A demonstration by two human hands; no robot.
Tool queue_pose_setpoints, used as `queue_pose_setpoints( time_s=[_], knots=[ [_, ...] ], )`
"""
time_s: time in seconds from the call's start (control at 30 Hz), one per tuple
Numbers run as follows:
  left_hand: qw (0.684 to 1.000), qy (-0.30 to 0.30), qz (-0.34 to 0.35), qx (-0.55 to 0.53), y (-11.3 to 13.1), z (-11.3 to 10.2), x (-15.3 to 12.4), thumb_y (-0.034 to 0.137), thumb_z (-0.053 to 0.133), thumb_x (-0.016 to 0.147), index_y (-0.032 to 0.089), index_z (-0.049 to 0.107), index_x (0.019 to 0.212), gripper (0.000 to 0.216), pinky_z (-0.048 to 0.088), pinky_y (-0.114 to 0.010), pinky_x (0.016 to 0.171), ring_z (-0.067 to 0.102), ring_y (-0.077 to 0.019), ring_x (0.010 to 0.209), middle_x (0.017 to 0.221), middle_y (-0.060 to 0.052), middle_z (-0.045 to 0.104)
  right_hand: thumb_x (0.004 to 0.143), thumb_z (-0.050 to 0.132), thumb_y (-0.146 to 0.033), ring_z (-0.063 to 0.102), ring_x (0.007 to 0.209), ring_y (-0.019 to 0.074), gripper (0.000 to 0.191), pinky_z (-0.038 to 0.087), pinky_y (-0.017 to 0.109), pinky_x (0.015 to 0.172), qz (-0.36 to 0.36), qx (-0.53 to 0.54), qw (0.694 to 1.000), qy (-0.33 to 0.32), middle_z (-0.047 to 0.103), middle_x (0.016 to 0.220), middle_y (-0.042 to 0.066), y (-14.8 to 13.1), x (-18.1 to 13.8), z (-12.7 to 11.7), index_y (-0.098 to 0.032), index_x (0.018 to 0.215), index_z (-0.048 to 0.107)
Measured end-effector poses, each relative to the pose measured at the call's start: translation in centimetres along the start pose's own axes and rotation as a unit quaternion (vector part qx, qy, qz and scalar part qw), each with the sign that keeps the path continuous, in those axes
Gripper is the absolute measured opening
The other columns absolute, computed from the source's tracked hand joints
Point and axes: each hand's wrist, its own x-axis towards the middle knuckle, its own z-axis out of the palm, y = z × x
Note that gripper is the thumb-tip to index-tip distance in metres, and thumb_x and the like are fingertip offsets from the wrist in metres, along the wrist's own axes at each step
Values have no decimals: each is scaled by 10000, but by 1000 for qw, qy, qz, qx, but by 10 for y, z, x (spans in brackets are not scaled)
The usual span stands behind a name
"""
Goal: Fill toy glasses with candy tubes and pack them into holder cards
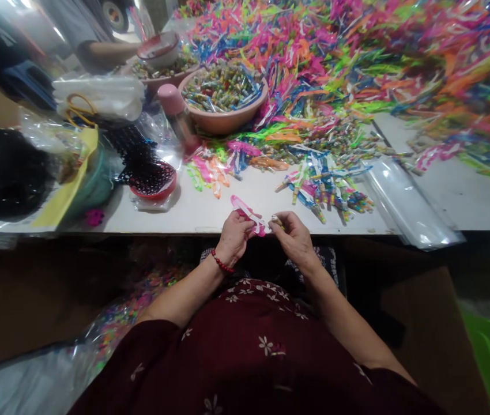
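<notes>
Just over the table's front edge, my left hand pinches a flat pink-and-white plastic piece, with a red bead bracelet on that wrist. Close beside it my right hand has thumb and fingers closed on a small patterned stick-like piece; most of it is hidden by the fingers. The two pieces are very near each other, and I cannot tell whether they touch. In front of my hands lie a few loose coloured plastic pieces and a pile of assembled pieces with patterned sticks.
A large heap of bright plastic pieces covers the back of the white table. A bowl of small sticks, a pink-capped bottle and a red dish stand left. Clear bags overhang the right edge. Another person's forearm shows behind.
</notes>
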Motion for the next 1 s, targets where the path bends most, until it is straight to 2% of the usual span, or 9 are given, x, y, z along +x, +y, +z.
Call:
queue_pose_setpoints(
  time_s=[0.23,0.43,0.6,0.73,0.9,1.0],
  knots=[
    [1000,6,1,5,-3,4,-1,-2,623,647,158,556,910,315,479,-191,588,633,-108,668,814,-11,700,790,746,-502,614,798,183,346,532,322,752,18,45,999,-23,684,867,20,-3,-7,6,-235,984,645],
    [1000,-9,-10,6,-6,1,-2,15,644,654,151,558,928,318,457,-182,567,630,-101,661,866,-28,708,783,766,-490,611,765,174,336,535,320,730,43,64,997,-2,678,863,12,0,-6,1,-236,963,639],
    [1000,-20,2,7,-8,-1,0,23,642,649,151,552,934,325,505,-216,613,664,-134,703,847,-34,702,738,811,-482,608,720,162,365,527,308,705,79,115,990,-32,668,801,-7,-4,-9,1,-231,928,625],
    [1000,-25,3,13,-11,1,-1,19,629,642,154,545,943,340,495,-221,616,655,-130,689,830,-22,693,768,792,-473,628,776,167,334,530,307,750,59,114,991,-35,694,863,4,-4,-12,4,-232,933,631],
    [999,-28,1,14,-12,3,-5,1,602,622,159,537,934,357,450,-203,594,623,-113,676,833,-21,692,850,728,-431,642,852,178,244,523,321,818,7,36,998,-48,703,923,12,-3,-17,3,-233,971,653],
    [999,-30,-12,13,-12,4,-5,-1,595,614,162,534,925,357,446,-208,598,612,-112,670,823,-15,686,866,702,-426,657,892,197,239,527,344,850,-5,8,999,-33,708,962,26,-4,-19,4,-233,1001,657]
  ],
)
